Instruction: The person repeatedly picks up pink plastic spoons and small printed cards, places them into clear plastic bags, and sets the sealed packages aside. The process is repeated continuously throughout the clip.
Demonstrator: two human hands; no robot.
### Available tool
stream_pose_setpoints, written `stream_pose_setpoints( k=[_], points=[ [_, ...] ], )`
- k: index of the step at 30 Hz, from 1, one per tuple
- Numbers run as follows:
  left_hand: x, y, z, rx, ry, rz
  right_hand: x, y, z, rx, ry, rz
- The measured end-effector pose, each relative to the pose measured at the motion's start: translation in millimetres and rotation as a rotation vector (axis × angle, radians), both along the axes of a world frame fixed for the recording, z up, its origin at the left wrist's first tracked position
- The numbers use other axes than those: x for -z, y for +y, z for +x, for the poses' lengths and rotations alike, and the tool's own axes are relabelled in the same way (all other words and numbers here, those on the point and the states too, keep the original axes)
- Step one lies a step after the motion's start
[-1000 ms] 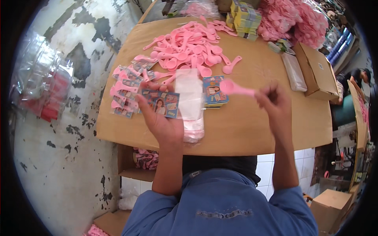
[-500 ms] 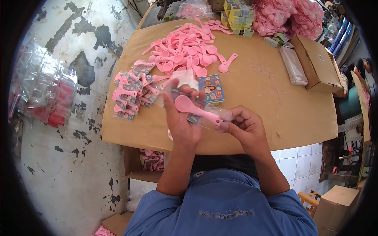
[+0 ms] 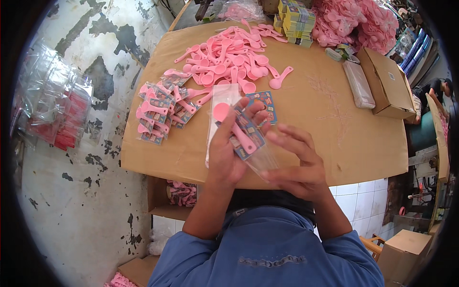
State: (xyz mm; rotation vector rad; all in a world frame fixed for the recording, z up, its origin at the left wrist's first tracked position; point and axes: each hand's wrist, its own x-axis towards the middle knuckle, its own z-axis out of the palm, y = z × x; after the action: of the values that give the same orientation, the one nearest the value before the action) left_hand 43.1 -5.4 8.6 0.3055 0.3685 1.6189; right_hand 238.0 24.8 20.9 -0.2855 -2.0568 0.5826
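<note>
My left hand [image 3: 227, 155] is closed round a clear plastic bag [image 3: 264, 161] holding a printed blue card [image 3: 254, 132] and a pink measuring spoon [image 3: 245, 139]. The spoon's round bowl shows beside my thumb, its handle slanting down to the right. At the bag's lower right end is my right hand [image 3: 301, 162], slightly blurred, thumb and fingers apart, the thumb at the plastic edge. Under and beyond my left hand lie a stack of clear bags [image 3: 224, 92] and blue printed cards [image 3: 269, 106].
Loose pink spoons [image 3: 229, 55] heap at the table's far side. Filled packets [image 3: 155, 107] pile at left. Bundled yellow cards [image 3: 296, 21], bagged pink spoons [image 3: 351, 21], a wrapped clear pack [image 3: 357, 82] and a cardboard box [image 3: 385, 83] stand at the back and right.
The spoon now lies farther left and steeper, over the card in the bag. My right hand has let go of the spoon's handle end, and its fingers have spread.
</note>
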Motion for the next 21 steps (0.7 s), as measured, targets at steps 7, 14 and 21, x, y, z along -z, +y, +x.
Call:
stream_pose_setpoints(
  k=[7,14,21],
  points=[
    [-14.4,0.9,6.3,0.113,0.015,0.053,-10.3,20.7,-3.2,0.193,-0.163,0.086],
    [-9.9,-5.2,4.3,0.234,0.123,0.018,-24.5,21.1,-1.1,-0.102,0.012,-0.023],
    [-7.0,-10.4,10.8,0.180,0.743,0.211,-23.0,7.1,11.9,-0.010,0.061,-0.829]
  ],
)
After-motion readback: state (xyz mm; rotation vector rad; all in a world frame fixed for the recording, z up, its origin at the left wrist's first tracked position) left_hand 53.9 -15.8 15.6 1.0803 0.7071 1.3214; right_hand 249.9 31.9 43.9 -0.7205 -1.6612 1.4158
